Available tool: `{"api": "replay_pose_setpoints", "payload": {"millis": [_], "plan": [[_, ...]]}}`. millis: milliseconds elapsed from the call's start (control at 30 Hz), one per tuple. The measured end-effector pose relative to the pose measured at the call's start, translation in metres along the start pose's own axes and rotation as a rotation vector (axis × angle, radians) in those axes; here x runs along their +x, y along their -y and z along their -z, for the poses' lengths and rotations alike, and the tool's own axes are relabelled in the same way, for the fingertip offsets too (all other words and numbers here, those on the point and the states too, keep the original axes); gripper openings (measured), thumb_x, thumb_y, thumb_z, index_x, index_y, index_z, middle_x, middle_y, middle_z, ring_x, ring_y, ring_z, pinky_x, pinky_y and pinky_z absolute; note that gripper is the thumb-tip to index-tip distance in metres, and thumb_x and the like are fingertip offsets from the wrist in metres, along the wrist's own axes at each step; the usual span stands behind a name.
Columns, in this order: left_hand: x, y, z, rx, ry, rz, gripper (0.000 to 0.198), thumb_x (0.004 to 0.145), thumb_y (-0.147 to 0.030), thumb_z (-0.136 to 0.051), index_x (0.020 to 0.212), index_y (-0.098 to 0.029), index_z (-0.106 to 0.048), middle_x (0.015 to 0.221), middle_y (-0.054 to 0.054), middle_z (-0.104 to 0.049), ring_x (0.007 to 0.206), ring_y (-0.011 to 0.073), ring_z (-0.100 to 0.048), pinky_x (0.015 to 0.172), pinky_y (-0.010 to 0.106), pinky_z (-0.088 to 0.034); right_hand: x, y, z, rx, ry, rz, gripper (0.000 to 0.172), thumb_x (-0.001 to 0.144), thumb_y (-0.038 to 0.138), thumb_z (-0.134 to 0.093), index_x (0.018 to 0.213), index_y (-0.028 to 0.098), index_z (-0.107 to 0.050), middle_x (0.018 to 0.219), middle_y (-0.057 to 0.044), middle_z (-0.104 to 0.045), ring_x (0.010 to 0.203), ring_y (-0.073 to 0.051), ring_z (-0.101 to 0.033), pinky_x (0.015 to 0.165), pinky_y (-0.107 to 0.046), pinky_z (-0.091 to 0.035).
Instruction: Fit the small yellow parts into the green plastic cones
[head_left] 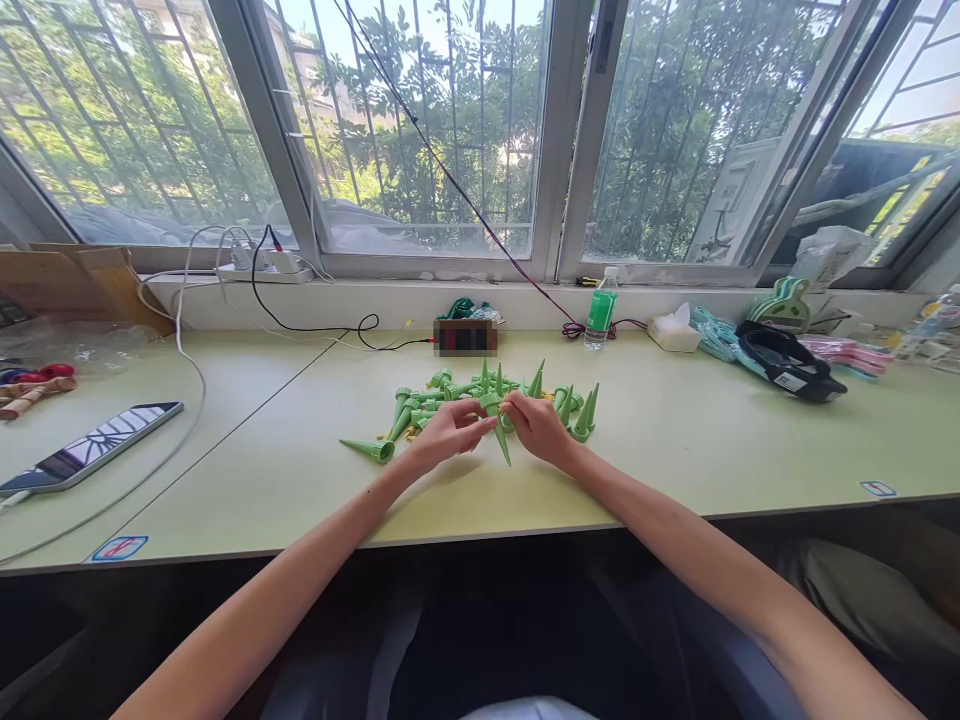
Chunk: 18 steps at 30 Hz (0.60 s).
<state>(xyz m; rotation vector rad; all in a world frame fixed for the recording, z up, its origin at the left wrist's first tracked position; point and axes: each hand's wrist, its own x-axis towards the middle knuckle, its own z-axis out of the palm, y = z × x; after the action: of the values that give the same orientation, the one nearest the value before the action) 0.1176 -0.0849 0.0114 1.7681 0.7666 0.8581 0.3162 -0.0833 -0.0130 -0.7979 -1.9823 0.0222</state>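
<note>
In the head view, a green plastic watering spike point(503, 444) is held point-down between my two hands, just above the table. My left hand point(450, 432) pinches it near its wide collar, thumb and fingers closed from the left. From the right, the closed fingers of my right hand point(538, 425) meet at the same collar; whether they also hold a small part is too fine to see. Behind and around my hands lies a heap of similar green spikes point(405, 412), with small yellow bits among them. One loose spike point(367, 449) lies on its side at the left.
On the yellowish table point(247, 460) lie a phone point(90, 450) and a white cable point(201, 385) at left. Along the back stand a box with a blurred front point(465, 338), a green-labelled bottle point(601, 310), a tissue box point(673, 332) and a black strapped headset point(791, 365).
</note>
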Motion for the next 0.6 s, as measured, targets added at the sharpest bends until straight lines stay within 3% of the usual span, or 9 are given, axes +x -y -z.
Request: {"api": "replay_pose_setpoints", "payload": {"millis": [200,367,600], "plan": [[0.001,0.001,-0.007,0.177,-0.122,-0.140,0.033,0.078,-0.044,-0.074,0.081,-0.015,-0.057,0.062,-0.005,-0.047,0.049,0.0053,-0.037,0.045,0.019,-0.031,-0.001,-0.002,-0.005,0.102,0.006,-0.116,0.039,0.103,0.041,-0.031,0.070,0.022,-0.035,0.057,0.004,-0.041,0.048,-0.011,-0.034,0.051,-0.024,-0.028],[0.003,0.010,-0.008,0.344,-0.235,-0.300,0.032,0.081,-0.044,-0.071,0.096,-0.017,-0.063,0.080,0.000,-0.052,0.053,0.0057,-0.040,0.047,0.020,-0.035,0.000,-0.001,-0.005,0.124,0.019,-0.143,0.041,0.103,0.045,-0.028,0.069,0.022,-0.035,0.056,0.003,-0.043,0.048,-0.011,-0.036,0.051,-0.024,-0.030],[0.004,0.006,-0.009,0.359,-0.289,-0.288,0.035,0.080,-0.043,-0.071,0.106,-0.019,-0.066,0.083,0.002,-0.057,0.052,0.0062,-0.040,0.049,0.021,-0.035,0.002,0.000,-0.006,0.100,-0.008,-0.153,0.042,0.104,0.045,-0.027,0.071,0.022,-0.039,0.058,0.002,-0.048,0.048,-0.011,-0.041,0.052,-0.024,-0.034]]}}
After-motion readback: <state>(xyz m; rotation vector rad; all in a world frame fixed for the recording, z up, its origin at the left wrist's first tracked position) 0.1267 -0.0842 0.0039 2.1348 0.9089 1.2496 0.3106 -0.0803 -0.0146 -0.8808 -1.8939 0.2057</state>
